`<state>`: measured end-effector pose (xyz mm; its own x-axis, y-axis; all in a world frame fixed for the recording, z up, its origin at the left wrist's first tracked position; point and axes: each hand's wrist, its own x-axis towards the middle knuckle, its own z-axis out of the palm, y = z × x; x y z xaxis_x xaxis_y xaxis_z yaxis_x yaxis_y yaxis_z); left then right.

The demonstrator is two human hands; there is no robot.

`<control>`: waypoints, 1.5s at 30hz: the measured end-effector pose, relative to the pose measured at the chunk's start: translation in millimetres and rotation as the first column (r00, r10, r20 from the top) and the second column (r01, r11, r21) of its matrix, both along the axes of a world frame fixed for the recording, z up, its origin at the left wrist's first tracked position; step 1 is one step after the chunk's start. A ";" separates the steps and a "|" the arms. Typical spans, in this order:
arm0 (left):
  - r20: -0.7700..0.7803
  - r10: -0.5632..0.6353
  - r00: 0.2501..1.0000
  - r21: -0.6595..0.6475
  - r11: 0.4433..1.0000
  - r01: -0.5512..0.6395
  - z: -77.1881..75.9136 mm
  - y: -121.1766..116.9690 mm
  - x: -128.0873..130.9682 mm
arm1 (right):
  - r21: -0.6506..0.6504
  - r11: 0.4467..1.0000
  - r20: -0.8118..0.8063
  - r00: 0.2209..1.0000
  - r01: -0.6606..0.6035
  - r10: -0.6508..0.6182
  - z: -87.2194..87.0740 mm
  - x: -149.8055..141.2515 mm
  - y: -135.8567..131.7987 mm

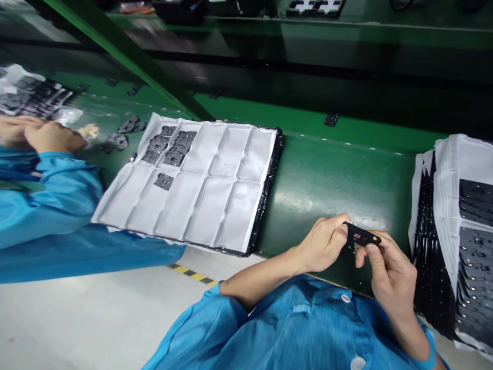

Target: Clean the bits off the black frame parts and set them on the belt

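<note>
Between my two hands is a small flat black plastic part (361, 235) with little cut-outs and brass-coloured spots. My left hand (326, 241) grips its left end, fingers curled and thumb pressed against it. The right end sits pinched between the thumb and fingers of my right hand (393, 264). Both hands are just over the front edge of the green bench (308, 190). Several tiny pale bits lie on the bench below the part, partly hidden by my hands.
A tray lined with white cloth (215, 205) holds several black parts (179, 149) at its upper left. Stacked trays (431, 246) with cloth and black parts (477, 267) stand at right. A green post (127, 56) slants across. At left, a co-worker's hands (54, 137) are near loose parts (117, 141).
</note>
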<state>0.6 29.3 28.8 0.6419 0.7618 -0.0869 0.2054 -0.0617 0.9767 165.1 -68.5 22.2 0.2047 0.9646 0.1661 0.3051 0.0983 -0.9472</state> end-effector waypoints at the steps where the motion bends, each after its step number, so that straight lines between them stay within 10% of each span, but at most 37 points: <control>1: 0.006 -0.004 1.000 -0.004 1.000 0.004 -0.1 0.0 0.0 | -0.009 1.000 -0.003 1.000 -0.001 0.001 0.5 0.1 0.0; 45: -0.166 -0.023 0.986 0.246 0.967 0.064 -1.7 -14.9 2.9 | -0.190 0.971 -0.408 0.888 0.143 -0.211 -19.8 -8.0 8.1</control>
